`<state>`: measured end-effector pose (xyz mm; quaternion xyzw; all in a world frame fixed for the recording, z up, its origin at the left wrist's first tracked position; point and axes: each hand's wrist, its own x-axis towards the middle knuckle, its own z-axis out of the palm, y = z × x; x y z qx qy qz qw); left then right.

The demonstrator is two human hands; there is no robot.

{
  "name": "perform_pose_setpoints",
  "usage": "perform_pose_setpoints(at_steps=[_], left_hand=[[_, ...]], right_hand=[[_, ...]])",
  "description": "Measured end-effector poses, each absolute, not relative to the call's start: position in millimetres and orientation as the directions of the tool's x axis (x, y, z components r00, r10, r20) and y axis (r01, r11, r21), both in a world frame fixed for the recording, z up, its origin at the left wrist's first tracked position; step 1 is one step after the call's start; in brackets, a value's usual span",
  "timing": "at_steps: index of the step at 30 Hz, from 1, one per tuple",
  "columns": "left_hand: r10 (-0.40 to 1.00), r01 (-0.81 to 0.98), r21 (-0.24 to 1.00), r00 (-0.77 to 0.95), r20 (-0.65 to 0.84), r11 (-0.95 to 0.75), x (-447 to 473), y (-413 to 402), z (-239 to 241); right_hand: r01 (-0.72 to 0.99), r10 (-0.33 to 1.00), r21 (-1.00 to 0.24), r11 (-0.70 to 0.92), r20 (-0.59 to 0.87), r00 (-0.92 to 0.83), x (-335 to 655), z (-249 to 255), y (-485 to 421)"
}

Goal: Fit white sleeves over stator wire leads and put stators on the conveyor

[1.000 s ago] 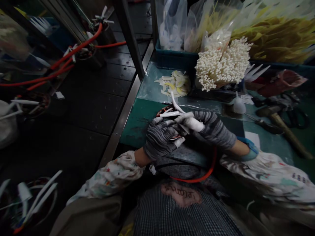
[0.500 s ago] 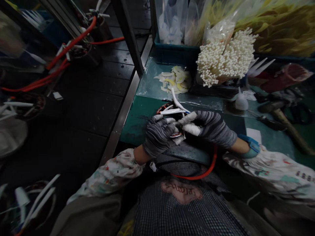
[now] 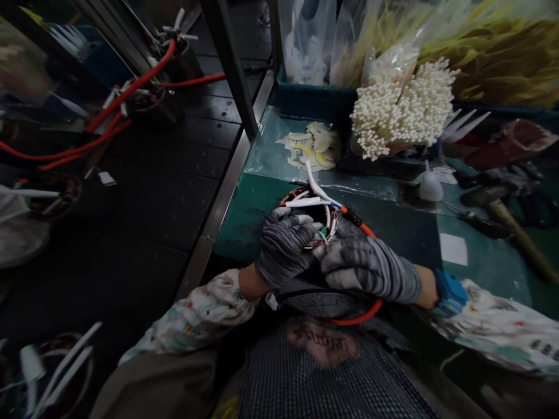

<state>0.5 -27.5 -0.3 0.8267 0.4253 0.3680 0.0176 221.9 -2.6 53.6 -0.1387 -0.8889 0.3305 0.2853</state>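
A motor stator (image 3: 331, 233) with red-brown windings sits at the table's front edge before me. White sleeved leads (image 3: 318, 187) rise from its far side, and a thick orange cable (image 3: 367, 230) runs off to the right. My left hand (image 3: 288, 237), in a striped grey glove, curls over the stator's left near rim with its fingers bent onto it. My right hand (image 3: 369, 265), gloved alike, is closed just off the near right rim, thumb and fingertips pressed together. Anything in that pinch is too small or hidden to make out.
Behind stand a bundle of white-tipped sticks (image 3: 402, 110), yellow strips (image 3: 502, 64) and cut film pieces (image 3: 317, 145). A hammer (image 3: 519, 233) and a white nozzle bottle (image 3: 430, 185) lie right. Other stators with orange cables (image 3: 131, 87) stand left. A metal post (image 3: 231, 70) rises at the table's edge.
My right hand has drawn back from the stator, toward me and slightly right, uncovering the orange cable and the stator's right rim. My left hand stays on the stator.
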Motion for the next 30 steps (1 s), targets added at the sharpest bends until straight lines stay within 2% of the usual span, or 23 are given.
perform_pose_setpoints(at_steps=[3, 5, 9, 11, 12, 14, 17, 20, 23, 24, 26, 28, 30], left_hand=[[0.691, 0.678, 0.312, 0.4, 0.602, -0.665, -1.8, -24.8, -1.6], [0.667, 0.662, 0.298, 0.414, 0.62, -0.687, -4.0, -22.5, -1.5], [0.631, 0.634, 0.267, 0.459, 0.625, -0.726, -12.6, -22.8, 0.0], [0.626, 0.653, 0.216, 0.496, 0.602, -0.726, -20.3, -26.0, 0.2], [0.629, 0.678, 0.189, 0.491, 0.602, -0.711, -24.9, -27.8, 0.4], [0.637, 0.723, 0.14, 0.478, 0.604, -0.676, -34.3, -30.3, 2.7], [0.607, 0.698, 0.058, 0.577, 0.547, -0.714, -45.4, -28.2, 17.8], [0.502, 0.592, -0.124, 0.761, 0.412, -0.796, -48.8, -22.3, 46.9], [0.454, 0.535, -0.263, 0.835, 0.311, -0.803, -47.1, -20.5, 72.1], [0.452, 0.535, -0.283, 0.837, 0.308, -0.796, -46.8, -21.4, 76.3], [0.452, 0.55, -0.284, 0.823, 0.344, -0.785, -48.2, -24.3, 77.5], [0.455, 0.567, -0.219, 0.793, 0.404, -0.794, -52.4, -25.8, 70.8], [0.47, 0.568, -0.11, 0.761, 0.447, -0.816, -57.8, -23.4, 60.1]], right_hand=[[0.206, 0.61, -0.71, 0.673, 0.377, -0.697, 193.3, 48.2, 11.2], [0.291, 0.704, -0.706, 0.646, 0.403, -0.585, 178.1, 41.3, 27.3], [0.387, 0.801, -0.703, 0.596, 0.495, -0.336, 183.4, 36.2, 48.6], [0.469, 0.839, -0.696, 0.544, 0.476, -0.265, 197.5, 36.0, 48.0], [0.518, 0.859, -0.686, 0.511, 0.434, -0.273, 203.6, 35.2, 46.0], [0.598, 0.875, -0.646, 0.475, 0.277, -0.396, 210.0, 32.1, 43.0], [0.656, 0.818, -0.551, 0.517, 0.091, -0.568, 205.0, 28.8, 53.2], [0.586, 0.713, -0.526, 0.616, 0.056, -0.699, 192.7, 32.7, 83.5], [0.432, 0.539, -0.569, 0.699, 0.022, -0.842, 183.8, 38.3, 111.4], [0.389, 0.494, -0.58, 0.716, 0.027, -0.869, 183.8, 39.6, 115.7], [0.366, 0.503, -0.538, 0.759, 0.129, -0.854, 191.5, 40.9, 115.1], [0.44, 0.593, -0.442, 0.782, 0.307, -0.744, 210.1, 41.1, 106.4], [0.58, 0.687, -0.373, 0.725, 0.46, -0.563, 235.1, 40.9, 97.6]])
